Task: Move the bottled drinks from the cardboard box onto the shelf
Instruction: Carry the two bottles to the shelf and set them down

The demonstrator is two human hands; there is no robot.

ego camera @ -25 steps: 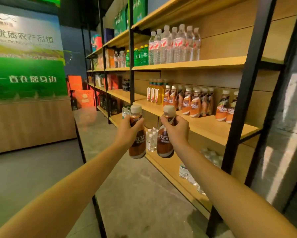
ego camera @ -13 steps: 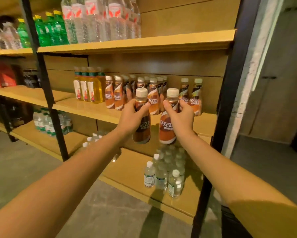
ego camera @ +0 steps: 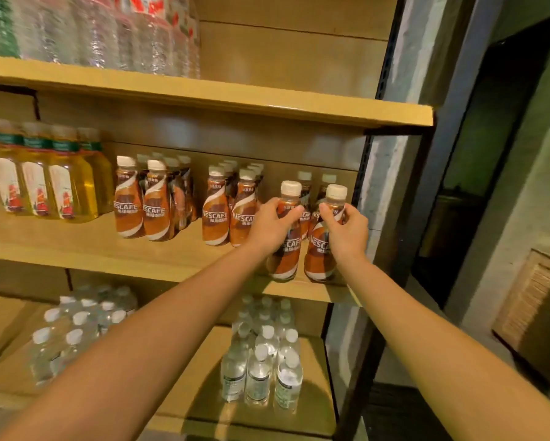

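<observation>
Currently: two brown plastic coffee bottles with white caps. Left bottle (ego camera: 284, 261), neck wrapped by left hand (ego camera: 271, 226); right bottle (ego camera: 318, 261), neck pinched by right hand (ego camera: 348, 233). Gripped high, presumably to set bases down cleanly. Both upright at the front right of the pale wooden shelf (ego camera: 76, 246), seemingly to extend the matching rows (ego camera: 218, 214); contact with board unclear.

Two brown coffee bottles, cream caps, both upright and side by side! The left bottle (ego camera: 283, 262) sat in the left hand (ego camera: 272, 226), the right bottle (ego camera: 318, 262) in the right hand (ego camera: 346, 230), each gripped near the neck. Their bases hung below the hands at the front edge of the wooden shelf (ego camera: 76, 246).
</observation>
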